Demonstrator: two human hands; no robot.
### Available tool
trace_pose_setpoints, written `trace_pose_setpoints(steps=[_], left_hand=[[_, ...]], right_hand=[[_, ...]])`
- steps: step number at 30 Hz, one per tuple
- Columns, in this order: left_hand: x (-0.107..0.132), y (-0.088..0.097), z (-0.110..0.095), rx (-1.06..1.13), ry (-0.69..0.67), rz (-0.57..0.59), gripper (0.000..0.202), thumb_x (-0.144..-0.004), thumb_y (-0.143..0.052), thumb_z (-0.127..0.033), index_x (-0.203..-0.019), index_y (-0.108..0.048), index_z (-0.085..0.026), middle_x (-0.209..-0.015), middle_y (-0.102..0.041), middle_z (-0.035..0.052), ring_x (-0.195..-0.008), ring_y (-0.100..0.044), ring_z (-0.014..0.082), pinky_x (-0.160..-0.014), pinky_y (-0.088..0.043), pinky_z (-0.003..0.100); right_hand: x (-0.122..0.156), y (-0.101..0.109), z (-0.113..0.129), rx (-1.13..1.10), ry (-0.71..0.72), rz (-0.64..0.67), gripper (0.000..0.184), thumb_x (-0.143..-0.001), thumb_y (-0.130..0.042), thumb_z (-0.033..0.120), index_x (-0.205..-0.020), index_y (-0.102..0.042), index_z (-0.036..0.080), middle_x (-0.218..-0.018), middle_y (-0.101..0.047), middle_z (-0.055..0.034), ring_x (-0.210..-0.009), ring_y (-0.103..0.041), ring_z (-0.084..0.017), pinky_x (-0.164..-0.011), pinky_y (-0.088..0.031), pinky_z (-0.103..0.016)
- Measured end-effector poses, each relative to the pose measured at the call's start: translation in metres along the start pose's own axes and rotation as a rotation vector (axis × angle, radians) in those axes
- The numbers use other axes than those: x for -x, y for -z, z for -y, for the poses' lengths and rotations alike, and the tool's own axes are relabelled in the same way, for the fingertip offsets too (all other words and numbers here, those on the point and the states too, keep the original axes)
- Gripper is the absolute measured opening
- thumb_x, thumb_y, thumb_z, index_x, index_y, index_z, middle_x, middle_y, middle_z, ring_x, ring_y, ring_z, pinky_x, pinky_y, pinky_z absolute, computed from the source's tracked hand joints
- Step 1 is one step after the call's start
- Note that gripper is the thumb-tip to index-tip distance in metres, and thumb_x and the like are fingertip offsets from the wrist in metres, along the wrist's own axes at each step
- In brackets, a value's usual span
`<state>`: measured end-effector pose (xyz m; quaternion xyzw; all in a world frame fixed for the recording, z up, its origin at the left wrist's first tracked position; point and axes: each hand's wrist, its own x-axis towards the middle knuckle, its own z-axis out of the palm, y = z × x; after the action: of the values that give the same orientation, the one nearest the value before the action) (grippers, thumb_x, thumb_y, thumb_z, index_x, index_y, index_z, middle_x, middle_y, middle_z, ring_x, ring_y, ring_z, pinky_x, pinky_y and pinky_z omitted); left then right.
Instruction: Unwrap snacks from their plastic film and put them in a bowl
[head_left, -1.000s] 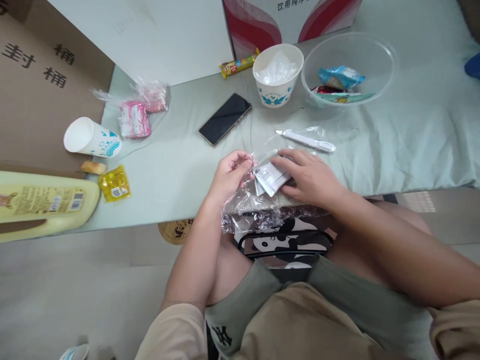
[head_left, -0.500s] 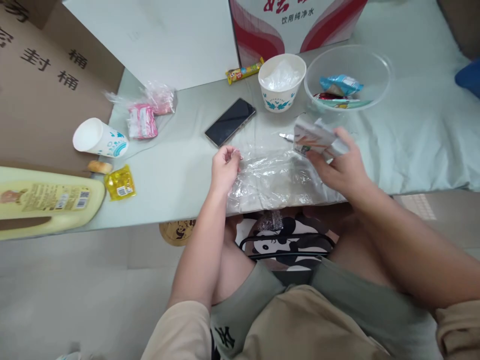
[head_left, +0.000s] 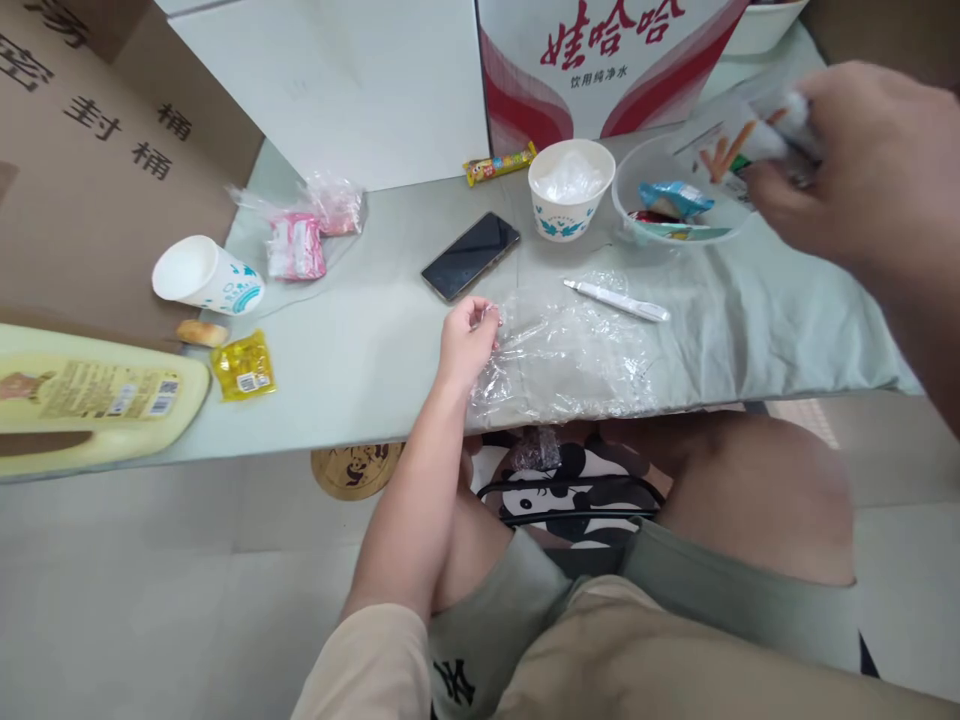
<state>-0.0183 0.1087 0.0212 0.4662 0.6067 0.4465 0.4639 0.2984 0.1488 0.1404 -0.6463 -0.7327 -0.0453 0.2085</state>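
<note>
My left hand (head_left: 470, 340) pinches the left edge of a clear plastic bag (head_left: 562, 365) that lies crumpled along the table's front edge. Raised at the right, my right hand (head_left: 862, 160) grips a white snack packet (head_left: 731, 150) printed with orange-brown sticks. The packet is partly covered by my fingers and is over the right rim of a clear plastic bowl (head_left: 637, 190). Inside the bowl lie a blue snack packet (head_left: 675, 199) and other wrapped packets. A white pen-like cutter (head_left: 619, 299) rests at the upper edge of the plastic bag.
A phone (head_left: 471, 256) and a paper cup (head_left: 566, 215) with clear plastic inside stand behind my left hand. Leftward are a tipped paper cup (head_left: 214, 280), pink packets (head_left: 296, 247), a yellow packet (head_left: 244, 367) and a pale yellow jug (head_left: 105, 395). Boxes (head_left: 330, 90) line the back.
My right hand has carried the snack packet up and right, from above the plastic bag to the bowl. The white cutter is now uncovered. My left hand still pinches the bag.
</note>
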Motion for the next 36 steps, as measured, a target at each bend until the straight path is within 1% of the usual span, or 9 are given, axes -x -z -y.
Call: trace_pose_setpoints(steps=[4,6,10,19,22,28,31,34,36], left_hand=[[0.001,-0.001,-0.003,0.017,0.008,0.003,0.015,-0.092,-0.057,-0.012,-0.078,-0.056,-0.019,-0.072,-0.059,-0.0040,-0.046,-0.047,0.0059,-0.049,-0.040,0.022],[0.002,-0.002,-0.004,0.019,0.009,-0.001,0.015,-0.091,-0.056,-0.011,-0.078,-0.056,-0.018,-0.071,-0.059,-0.0041,-0.046,-0.046,0.0060,-0.048,-0.039,0.021],[0.003,-0.001,-0.004,0.021,0.010,-0.006,0.016,-0.090,-0.056,-0.009,-0.077,-0.055,-0.018,-0.070,-0.058,-0.0041,-0.048,-0.046,0.0061,-0.048,-0.039,0.020],[0.002,0.000,-0.003,0.033,0.009,-0.005,0.016,-0.089,-0.057,-0.010,-0.076,-0.055,-0.019,-0.071,-0.057,-0.0033,-0.049,-0.046,0.0072,-0.049,-0.041,0.021],[0.002,-0.001,-0.003,0.031,0.004,-0.006,0.016,-0.089,-0.057,-0.011,-0.076,-0.054,-0.019,-0.071,-0.057,-0.0035,-0.049,-0.046,0.0068,-0.048,-0.040,0.020],[0.000,0.000,-0.003,0.016,0.010,-0.001,0.016,-0.089,-0.057,-0.010,-0.076,-0.055,-0.018,-0.070,-0.057,-0.0036,-0.048,-0.046,0.0069,-0.049,-0.042,0.021],[0.000,-0.001,-0.003,0.003,0.006,0.012,0.016,-0.089,-0.057,-0.011,-0.075,-0.054,-0.019,-0.069,-0.057,-0.0041,-0.047,-0.046,0.0067,-0.049,-0.042,0.021],[0.000,-0.001,-0.004,-0.002,0.004,0.014,0.016,-0.089,-0.057,-0.011,-0.075,-0.054,-0.019,-0.069,-0.058,-0.0041,-0.047,-0.046,0.0069,-0.050,-0.042,0.021],[0.001,0.000,-0.004,0.007,0.012,0.012,0.016,-0.089,-0.056,-0.011,-0.075,-0.054,-0.019,-0.069,-0.057,-0.0038,-0.048,-0.046,0.0073,-0.050,-0.043,0.021]], right_hand=[[-0.029,-0.021,0.004,0.298,0.007,0.262,0.048,-0.087,-0.064,0.024,-0.135,-0.069,0.025,-0.132,-0.070,-0.0117,-0.121,-0.065,-0.035,-0.084,-0.049,-0.047],[-0.041,-0.037,-0.001,0.370,0.012,0.382,0.045,-0.091,-0.058,0.040,-0.131,-0.072,0.023,-0.130,-0.070,-0.0094,-0.116,-0.067,-0.030,-0.074,-0.046,-0.039],[-0.057,-0.063,-0.020,0.372,0.040,0.390,0.063,-0.094,-0.043,0.069,-0.114,-0.078,0.021,-0.118,-0.074,-0.0090,-0.102,-0.070,-0.022,-0.064,-0.038,-0.035],[-0.054,-0.054,-0.017,0.393,0.105,0.231,0.049,-0.102,-0.035,0.045,-0.113,-0.078,0.024,-0.131,-0.070,-0.0092,-0.122,-0.061,-0.025,-0.074,-0.037,-0.050],[-0.058,-0.057,-0.018,0.401,0.074,0.284,0.050,-0.101,-0.036,0.048,-0.112,-0.078,0.023,-0.130,-0.071,-0.0129,-0.125,-0.060,-0.028,-0.073,-0.039,-0.051],[-0.073,-0.070,-0.022,0.382,-0.003,0.280,0.048,-0.084,-0.067,0.049,-0.118,-0.077,0.017,-0.121,-0.074,-0.0146,-0.110,-0.070,-0.030,-0.070,-0.045,-0.040],[-0.078,-0.068,-0.011,0.415,-0.095,0.415,0.059,-0.082,-0.067,0.047,-0.132,-0.069,0.016,-0.131,-0.069,-0.0153,-0.118,-0.066,-0.035,-0.069,-0.044,-0.042],[-0.076,-0.058,0.003,0.360,-0.195,0.490,0.057,-0.091,-0.056,0.041,-0.140,-0.063,0.013,-0.139,-0.063,-0.0173,-0.130,-0.058,-0.036,-0.082,-0.046,-0.048],[-0.069,-0.047,0.009,0.263,-0.166,0.362,0.048,-0.098,-0.050,0.031,-0.138,-0.066,0.011,-0.140,-0.063,-0.0200,-0.135,-0.056,-0.036,-0.093,-0.046,-0.050]])
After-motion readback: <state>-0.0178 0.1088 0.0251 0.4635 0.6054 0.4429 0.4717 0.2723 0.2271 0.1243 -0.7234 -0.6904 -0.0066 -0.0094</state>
